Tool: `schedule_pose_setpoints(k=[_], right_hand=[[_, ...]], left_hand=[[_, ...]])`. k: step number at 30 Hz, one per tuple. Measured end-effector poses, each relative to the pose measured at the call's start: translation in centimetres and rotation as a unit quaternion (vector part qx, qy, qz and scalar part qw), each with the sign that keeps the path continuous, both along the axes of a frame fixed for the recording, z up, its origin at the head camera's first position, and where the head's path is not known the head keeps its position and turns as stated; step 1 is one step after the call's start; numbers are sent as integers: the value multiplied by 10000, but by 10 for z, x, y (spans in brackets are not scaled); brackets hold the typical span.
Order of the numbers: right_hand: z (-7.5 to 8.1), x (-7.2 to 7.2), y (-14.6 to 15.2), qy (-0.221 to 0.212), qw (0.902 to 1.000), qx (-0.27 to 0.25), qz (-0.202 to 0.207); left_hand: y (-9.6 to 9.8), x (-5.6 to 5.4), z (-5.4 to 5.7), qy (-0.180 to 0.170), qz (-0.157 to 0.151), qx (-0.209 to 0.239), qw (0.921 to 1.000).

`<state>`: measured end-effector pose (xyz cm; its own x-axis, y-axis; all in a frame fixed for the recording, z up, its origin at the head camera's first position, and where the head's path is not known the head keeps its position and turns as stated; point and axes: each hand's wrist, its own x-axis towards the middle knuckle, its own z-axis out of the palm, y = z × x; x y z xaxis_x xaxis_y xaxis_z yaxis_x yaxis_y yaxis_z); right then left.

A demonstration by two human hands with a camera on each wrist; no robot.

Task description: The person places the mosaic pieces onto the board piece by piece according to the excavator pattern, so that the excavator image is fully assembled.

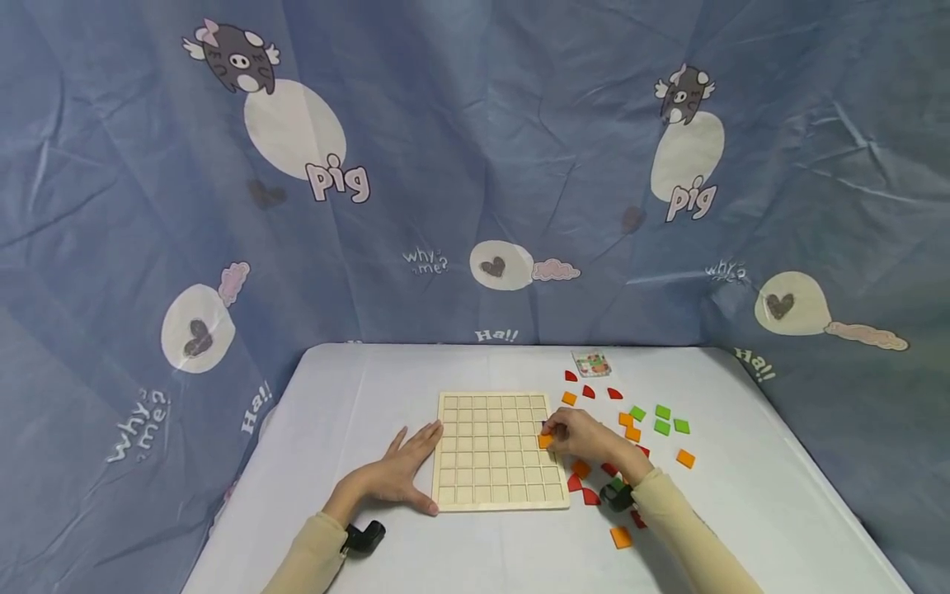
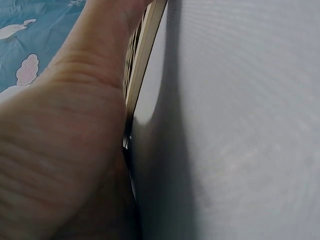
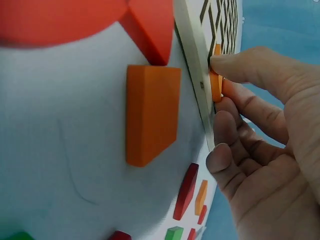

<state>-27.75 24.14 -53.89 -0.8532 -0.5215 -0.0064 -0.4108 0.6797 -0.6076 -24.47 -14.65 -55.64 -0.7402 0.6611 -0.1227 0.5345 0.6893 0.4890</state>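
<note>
Right hand (image 1: 582, 435) is pinching tile (image 1: 545, 442): thin, bright orange, straight-edged, partly hidden | tile is showing at right side of gridded board (image 1: 490, 458) | left hand (image 1: 401, 470) is resting, fingers wide, against board's left edge

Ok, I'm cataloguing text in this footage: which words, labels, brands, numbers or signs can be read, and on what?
"pig": twice, on the blue curtain
"why me?": three times, on the blue curtain
"Ha!!": three times, on the blue curtain
Small colourful card: any print too small to read
White marks at the left wrist view's top edge: too blurred to read
</note>
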Motion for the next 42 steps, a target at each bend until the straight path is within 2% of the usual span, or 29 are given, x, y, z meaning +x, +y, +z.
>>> schedule_pose_setpoints(k=[5,13,25,28,33,38,42], right_hand=[[-2,2,0,155,9998,-68,89],[2,2,-1,69,10000,19,-60],[-1,6,0,366,9992,169,-72],[0,7,4,285,9993,-13,-251],[4,7,20,259,9962,-297,-778],[11,1,52,465,9880,-289,-1442],[13,-4,84,542,9777,-216,-2017]], left_hand=[[1,1,-2,5,53,8,10000],[1,1,-1,-18,88,-8,10000],[2,2,-2,47,67,26,10000],[1,1,-1,46,72,57,9999],[1,0,-1,-30,93,77,9999],[1,1,-2,-32,93,54,9999],[0,1,-2,19,57,96,9999]])
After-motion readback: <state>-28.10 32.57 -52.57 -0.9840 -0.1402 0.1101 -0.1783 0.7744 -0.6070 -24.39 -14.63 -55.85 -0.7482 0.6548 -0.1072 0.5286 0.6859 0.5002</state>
